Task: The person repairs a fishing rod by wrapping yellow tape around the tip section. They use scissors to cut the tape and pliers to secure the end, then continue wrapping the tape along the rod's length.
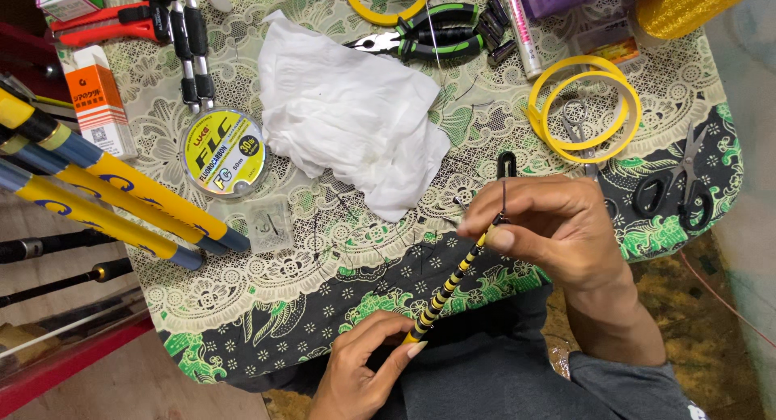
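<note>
Striped rod (449, 284) pinched between both hands (558, 226).

Landmark: white tissue (349, 113), crumpled, lay on patterned cloth (323, 250). Line spool (224, 152) sat just left of tissue; small clear packet (269, 224) below spool. Orange-white box (99, 101) farther left, above yellow-blue rods (105, 185). Red cutter (105, 24) at upper left. Green-black pliers (420, 38) above tissue. Yellow rings (584, 109) lay right of tissue; black scissors (679, 185) well right.
</note>
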